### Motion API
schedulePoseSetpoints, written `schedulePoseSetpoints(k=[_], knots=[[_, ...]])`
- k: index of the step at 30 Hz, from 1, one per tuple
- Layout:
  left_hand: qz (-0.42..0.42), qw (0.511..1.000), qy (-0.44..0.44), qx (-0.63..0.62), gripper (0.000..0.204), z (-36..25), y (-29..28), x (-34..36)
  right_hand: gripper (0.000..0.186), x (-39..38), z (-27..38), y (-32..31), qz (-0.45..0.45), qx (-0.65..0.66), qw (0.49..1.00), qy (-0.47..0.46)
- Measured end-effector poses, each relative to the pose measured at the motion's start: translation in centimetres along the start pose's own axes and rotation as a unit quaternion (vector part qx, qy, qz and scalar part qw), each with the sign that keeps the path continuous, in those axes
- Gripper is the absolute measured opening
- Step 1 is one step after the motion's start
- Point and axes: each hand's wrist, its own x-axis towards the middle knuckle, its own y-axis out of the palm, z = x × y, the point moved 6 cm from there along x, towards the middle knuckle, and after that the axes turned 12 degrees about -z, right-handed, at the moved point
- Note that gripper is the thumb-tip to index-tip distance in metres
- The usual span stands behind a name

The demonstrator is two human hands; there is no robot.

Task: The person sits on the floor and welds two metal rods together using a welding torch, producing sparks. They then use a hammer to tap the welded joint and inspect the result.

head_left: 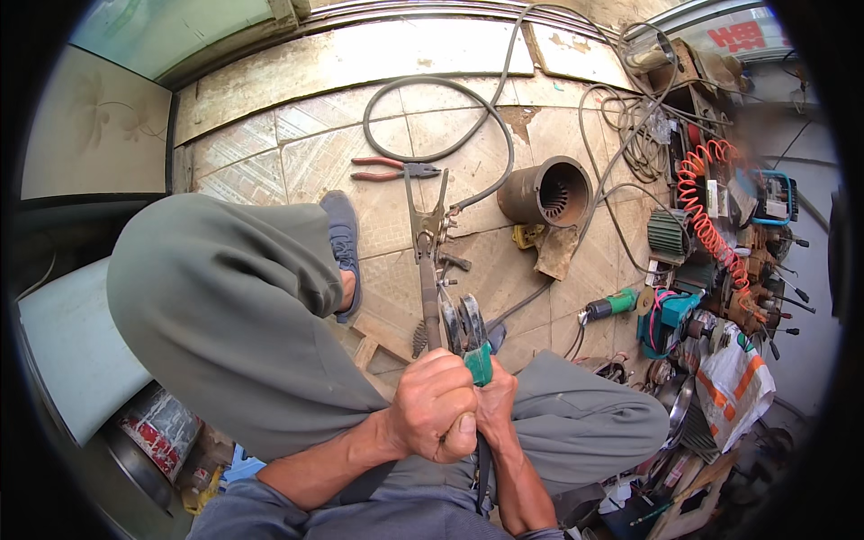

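Note:
My left hand [434, 405] is closed in a fist at the lower end of a long metal rod [429, 301], whose far end splits into two prongs. Close against it on the right, my right hand [497, 396] is closed at a green-bodied tool [479, 364] with dark round discs beside the rod; its fingers are partly hidden behind my left hand. Beyond the prongs, pliers [380, 169] with red handles lie on the tiles. A hollow rusty metal cylinder [562, 192] lies on its side to the right.
A black cable [450, 81] loops over the tiled floor. Right of my knee lie a green hand-held power tool [610, 306], a teal tool [668, 315], a ribbed green motor housing [668, 234] and an orange coiled hose [697, 193]. A dented can [162, 430] stands at lower left.

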Motion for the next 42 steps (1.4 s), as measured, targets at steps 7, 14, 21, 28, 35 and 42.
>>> schedulePoseSetpoints(k=[7, 14, 21, 28, 35, 42], knots=[[-0.006, 1.000, 0.003, 0.002, 0.019, 0.2, 0.0, -0.1, 0.006, -0.1, -1.2, 0.5, 0.064, 0.113, 0.986, 0.102], [-0.012, 1.000, 0.013, 0.001, 0.017, -0.1, -0.1, 0.1, 0.004, 0.0, 0.0, -1.3, -0.053, 0.120, 0.989, 0.062], [-0.056, 0.998, 0.012, 0.008, 0.027, 0.2, -1.1, 0.1, 0.008, 0.3, -1.8, -1.7, -0.061, 0.227, 0.962, 0.141], [-0.060, 0.998, 0.004, 0.028, 0.028, -0.1, -0.7, 0.1, 0.003, 1.2, 2.3, -3.2, -0.108, 0.159, 0.981, 0.039], [-0.056, 0.998, -0.004, 0.025, 0.028, 0.2, -1.6, -0.7, 0.010, 1.6, 2.1, -2.8, -0.102, 0.128, 0.985, -0.047], [-0.057, 0.998, 0.005, 0.017, 0.027, 0.1, -1.5, -0.4, 0.005, -0.4, 0.0, -0.6, -0.049, 0.077, 0.995, -0.046]])
